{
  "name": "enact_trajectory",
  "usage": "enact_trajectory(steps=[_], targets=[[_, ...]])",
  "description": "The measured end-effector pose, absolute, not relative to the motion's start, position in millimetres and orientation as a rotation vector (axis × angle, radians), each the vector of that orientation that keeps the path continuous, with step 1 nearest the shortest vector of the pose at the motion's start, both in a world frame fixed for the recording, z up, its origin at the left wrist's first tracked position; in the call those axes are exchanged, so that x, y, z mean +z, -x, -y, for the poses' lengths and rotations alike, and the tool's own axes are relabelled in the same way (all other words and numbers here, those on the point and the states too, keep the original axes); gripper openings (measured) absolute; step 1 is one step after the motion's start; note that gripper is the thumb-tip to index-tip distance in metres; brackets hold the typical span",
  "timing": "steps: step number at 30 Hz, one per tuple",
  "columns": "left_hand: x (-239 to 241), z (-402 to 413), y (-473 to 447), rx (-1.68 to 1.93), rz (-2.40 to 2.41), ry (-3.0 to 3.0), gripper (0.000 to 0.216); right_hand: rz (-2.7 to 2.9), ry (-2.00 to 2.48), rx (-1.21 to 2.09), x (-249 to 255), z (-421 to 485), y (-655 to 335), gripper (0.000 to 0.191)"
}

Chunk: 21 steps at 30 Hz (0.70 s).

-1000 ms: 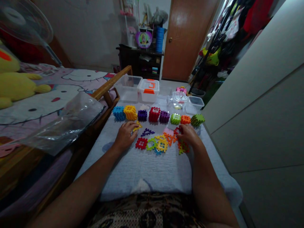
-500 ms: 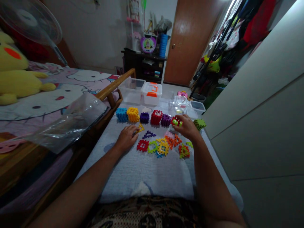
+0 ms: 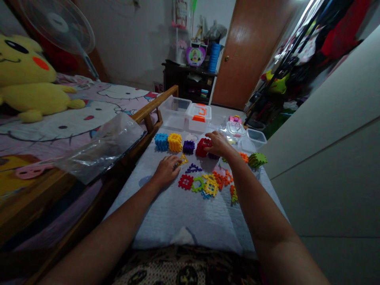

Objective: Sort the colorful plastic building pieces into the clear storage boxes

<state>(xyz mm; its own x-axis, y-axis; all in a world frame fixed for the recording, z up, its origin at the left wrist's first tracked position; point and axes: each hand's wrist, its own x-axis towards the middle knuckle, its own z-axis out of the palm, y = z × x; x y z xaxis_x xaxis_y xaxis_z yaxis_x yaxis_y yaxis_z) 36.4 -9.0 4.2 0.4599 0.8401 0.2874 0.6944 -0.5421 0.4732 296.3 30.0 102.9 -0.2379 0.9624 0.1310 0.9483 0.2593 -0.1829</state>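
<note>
My right hand [image 3: 219, 144] reaches over the row of stacked plastic interlocking tiles, its thumb and fingers closed around the right side of the red tile stack [image 3: 202, 148]. Its forearm covers part of the purple stack [image 3: 213, 156] and of the pieces behind. My left hand [image 3: 166, 170] rests on the cloth with curled fingers, the tips on a yellow triangular tile [image 3: 184, 159]. Beside that lies a purple triangular tile [image 3: 193, 168]. Closer to me are a red square tile [image 3: 185, 182], a green tile [image 3: 197, 185] and a yellow window tile [image 3: 211, 187].
Blue [image 3: 161, 142], yellow [image 3: 175, 142] and dark purple [image 3: 189, 147] stacks stand at left, a green stack [image 3: 257, 160] at right. Behind are clear boxes, one with an orange-handled lid [image 3: 199, 114]. A wooden bed rail [image 3: 154, 105] borders the left, a pale cabinet [image 3: 326, 166] the right.
My right hand has moved left from the red-and-green tiles to the red stack, uncovering orange pieces near the green stack. My left hand stays at the yellow triangle. The view has shifted left.
</note>
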Motion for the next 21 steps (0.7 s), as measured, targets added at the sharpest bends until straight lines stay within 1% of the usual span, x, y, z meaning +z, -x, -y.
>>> enact_trajectory(steps=[3, 5, 17, 21], targets=[[3.1, 8.8, -35.7, 0.716, -1.313, -2.423, 0.027, 2.349, 1.809, 0.108, 97.8, -31.7, -297.5, 0.071], [1.9, 8.7, -35.5, 0.72, -1.319, -2.417, 0.027, 2.363, 1.82, 0.126, 95.1, -33.2, -297.2, 0.074], [6.7, 10.8, -36.3, 0.691, -1.322, -2.425, 0.028, 2.36, 1.84, 0.143, 94.5, -43.1, -287.9, 0.068], [6.8, 11.1, -36.5, 0.697, -1.329, -2.426, 0.027, 2.316, 1.823, 0.144, 94.2, -41.0, -289.3, 0.074]])
